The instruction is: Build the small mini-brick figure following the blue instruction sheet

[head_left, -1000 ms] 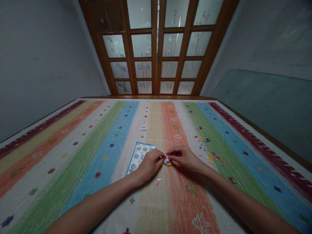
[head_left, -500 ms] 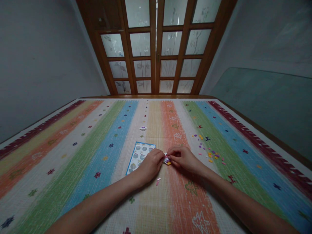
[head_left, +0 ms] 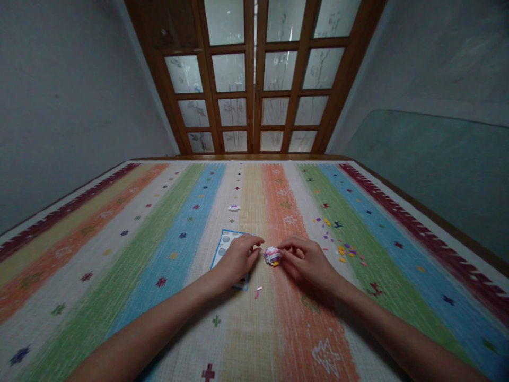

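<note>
A small rounded model of tiny building bricks (head_left: 272,255), white, pink and purple with some yellow at its lower edge, sits between my two hands. My right hand (head_left: 308,261) has its thumb and fingertips closed at the model's right edge. To the left, my left hand (head_left: 240,260) is open, its thumb and fingers parted and a small gap away from the model. Beneath the left hand lies a blue-edged instruction sheet (head_left: 218,253), partly covered by it. Two small loose bricks, a pale one (head_left: 260,289) and a pink one (head_left: 256,295), rest nearer me.
Several loose yellow, purple and pink bricks (head_left: 347,249) are scattered on the right. A small white and purple brick piece (head_left: 234,208) stands farther back. A striped tablecloth (head_left: 151,233) covers the table, with wood-framed glass doors (head_left: 254,101) beyond.
My left hand has let go of the brick model and drawn left, its fingers opening. The right hand has shifted slightly right, leaving more of the model visible.
</note>
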`<state>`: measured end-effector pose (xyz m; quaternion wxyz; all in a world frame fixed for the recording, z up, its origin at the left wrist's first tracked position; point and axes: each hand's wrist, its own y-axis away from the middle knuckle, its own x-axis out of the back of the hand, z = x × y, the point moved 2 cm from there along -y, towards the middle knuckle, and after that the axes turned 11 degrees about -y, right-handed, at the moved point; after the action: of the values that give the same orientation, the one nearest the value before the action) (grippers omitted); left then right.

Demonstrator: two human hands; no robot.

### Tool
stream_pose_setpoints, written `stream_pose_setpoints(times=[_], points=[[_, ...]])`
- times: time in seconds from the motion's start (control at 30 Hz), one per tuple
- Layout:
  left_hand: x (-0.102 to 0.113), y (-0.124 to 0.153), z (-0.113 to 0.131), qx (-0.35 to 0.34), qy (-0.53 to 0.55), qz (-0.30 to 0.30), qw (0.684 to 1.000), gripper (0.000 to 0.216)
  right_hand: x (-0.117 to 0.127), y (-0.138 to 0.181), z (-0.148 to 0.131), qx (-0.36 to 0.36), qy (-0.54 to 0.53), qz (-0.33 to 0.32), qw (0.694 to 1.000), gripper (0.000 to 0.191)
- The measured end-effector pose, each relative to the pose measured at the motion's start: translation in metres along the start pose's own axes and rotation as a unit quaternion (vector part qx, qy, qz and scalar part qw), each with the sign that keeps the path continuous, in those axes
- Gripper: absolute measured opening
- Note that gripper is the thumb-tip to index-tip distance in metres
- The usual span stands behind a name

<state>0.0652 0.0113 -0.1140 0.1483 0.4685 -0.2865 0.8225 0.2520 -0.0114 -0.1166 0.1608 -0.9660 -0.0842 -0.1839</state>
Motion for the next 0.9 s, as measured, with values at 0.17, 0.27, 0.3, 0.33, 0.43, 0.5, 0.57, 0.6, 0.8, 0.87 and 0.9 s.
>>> stream_pose_setpoints(times=[0.17, 0.27, 0.3, 0.33, 0.43, 0.5, 0.57, 0.6, 0.8, 0.87, 0.9], points=[[0.001, 0.003, -0.002, -0.002, -0.004, 0.001, 1.0, 0.016, -0.02, 0.026, -0.009, 0.081, 0.041, -0.093, 0.992, 0.013], [0.001, 0.004, -0.004, 0.014, -0.004, 0.006, 1.0, 0.015, -0.038, 0.04, -0.011, 0.093, 0.088, -0.165, 0.978, 0.017], [0.002, 0.005, -0.005, 0.02, -0.003, 0.007, 1.0, 0.015, -0.043, 0.043, -0.011, 0.093, 0.103, -0.181, 0.974, 0.019], [0.002, 0.005, -0.005, 0.025, -0.003, 0.006, 1.0, 0.014, -0.047, 0.045, -0.011, 0.093, 0.115, -0.19, 0.97, 0.02], [0.003, 0.006, -0.006, 0.038, -0.004, 0.002, 0.999, 0.013, -0.055, 0.047, -0.009, 0.096, 0.133, -0.194, 0.967, 0.021], [0.003, 0.007, -0.006, 0.045, -0.004, -0.002, 0.999, 0.013, -0.057, 0.046, -0.007, 0.099, 0.137, -0.189, 0.967, 0.02], [0.002, 0.008, -0.006, 0.053, -0.003, -0.005, 0.999, 0.013, -0.056, 0.045, -0.006, 0.104, 0.14, -0.186, 0.967, 0.019], [0.002, 0.008, -0.006, 0.057, -0.002, -0.006, 0.998, 0.013, -0.056, 0.045, -0.006, 0.108, 0.141, -0.183, 0.967, 0.019], [-0.002, 0.008, -0.006, 0.07, 0.006, -0.018, 0.997, 0.012, -0.053, 0.048, -0.009, 0.105, 0.126, -0.173, 0.971, 0.016], [-0.003, 0.008, -0.005, 0.071, 0.007, -0.022, 0.997, 0.012, -0.053, 0.049, -0.01, 0.097, 0.125, -0.173, 0.972, 0.015], [-0.003, 0.007, -0.004, 0.072, 0.008, -0.024, 0.997, 0.013, -0.052, 0.049, -0.01, 0.093, 0.124, -0.173, 0.973, 0.015]])
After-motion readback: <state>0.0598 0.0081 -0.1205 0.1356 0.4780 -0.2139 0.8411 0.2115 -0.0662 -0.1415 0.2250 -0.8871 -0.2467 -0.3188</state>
